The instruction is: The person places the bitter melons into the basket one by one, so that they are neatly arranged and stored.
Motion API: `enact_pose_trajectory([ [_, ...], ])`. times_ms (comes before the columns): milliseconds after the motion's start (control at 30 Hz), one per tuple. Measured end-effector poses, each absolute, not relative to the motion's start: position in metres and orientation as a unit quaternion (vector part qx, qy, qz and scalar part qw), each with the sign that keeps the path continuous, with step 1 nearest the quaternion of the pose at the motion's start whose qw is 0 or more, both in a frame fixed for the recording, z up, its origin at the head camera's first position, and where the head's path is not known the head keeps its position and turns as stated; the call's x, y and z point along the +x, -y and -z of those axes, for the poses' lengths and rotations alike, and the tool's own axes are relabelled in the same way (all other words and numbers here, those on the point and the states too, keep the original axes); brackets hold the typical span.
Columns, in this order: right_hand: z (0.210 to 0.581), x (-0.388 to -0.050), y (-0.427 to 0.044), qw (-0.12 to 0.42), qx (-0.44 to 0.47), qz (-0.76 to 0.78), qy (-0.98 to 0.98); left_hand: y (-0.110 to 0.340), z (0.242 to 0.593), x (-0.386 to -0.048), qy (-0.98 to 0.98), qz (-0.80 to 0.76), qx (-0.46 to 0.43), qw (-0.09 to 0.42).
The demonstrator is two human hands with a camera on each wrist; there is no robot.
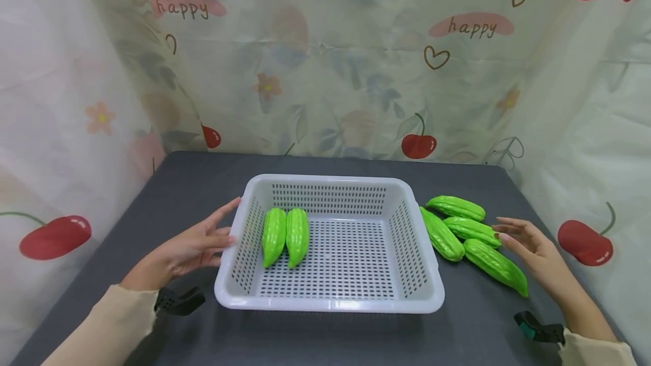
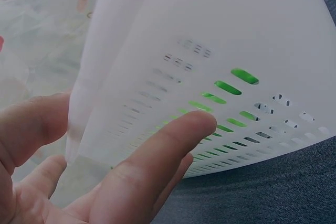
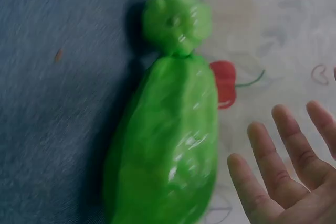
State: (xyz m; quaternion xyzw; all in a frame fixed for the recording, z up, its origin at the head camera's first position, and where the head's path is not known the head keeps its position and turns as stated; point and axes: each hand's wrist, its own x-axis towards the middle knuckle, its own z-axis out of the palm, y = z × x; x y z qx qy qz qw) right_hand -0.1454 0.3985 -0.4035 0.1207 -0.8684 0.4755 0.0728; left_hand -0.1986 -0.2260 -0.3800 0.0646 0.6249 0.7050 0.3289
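In the head view, my left hand [image 1: 190, 250] is at the left rim of a white perforated plastic basket [image 1: 330, 305], with fingers touching the rim. Up close in the left wrist view, its extended fingers [image 2: 173, 140] lie beside the outer wall. Two green bitter melons [image 1: 274, 236] lie side by side inside the basket's left part. Right of the basket, several more bitter melons [image 1: 495, 264] lie grouped on the table. My right hand [image 1: 531, 250] hovers at their right side, fingers spread and holding nothing; in the right wrist view a bitter melon [image 3: 163, 150] lies apart from them.
The dark grey table [image 1: 325, 338] carries the basket and melons. A pale printed curtain [image 1: 325, 72] with cherries and hearts encloses the back and both sides. Each wrist wears a black strap [image 1: 180, 301].
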Motion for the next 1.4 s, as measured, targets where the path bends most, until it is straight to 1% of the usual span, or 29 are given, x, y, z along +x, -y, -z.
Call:
enact_pose_trajectory([
  [267, 0.415, -0.150, -0.413, 0.029, 0.068, -0.416, 0.906, 0.225, 0.380, -0.198, -0.625, -0.705, 0.069, 0.328],
  [400, 0.418, -0.151, -0.416, 0.001, 0.035, -0.374, 0.927, 0.225, 0.380, -0.198, -0.628, -0.704, 0.068, 0.325],
  [600, 0.421, -0.150, -0.418, -0.048, 0.011, -0.361, 0.931, 0.225, 0.381, -0.198, -0.633, -0.701, 0.065, 0.323],
  [700, 0.423, -0.149, -0.420, -0.069, 0.006, -0.357, 0.932, 0.225, 0.381, -0.198, -0.632, -0.701, 0.065, 0.324],
  [1200, 0.426, -0.152, -0.422, -0.132, 0.007, -0.349, 0.928, 0.225, 0.380, -0.198, -0.636, -0.700, 0.064, 0.319],
  [1300, 0.427, -0.154, -0.422, -0.138, 0.011, -0.343, 0.929, 0.225, 0.380, -0.198, -0.634, -0.701, 0.064, 0.320],
  [1400, 0.428, -0.156, -0.422, -0.131, 0.022, -0.335, 0.933, 0.225, 0.380, -0.198, -0.633, -0.701, 0.064, 0.322],
])
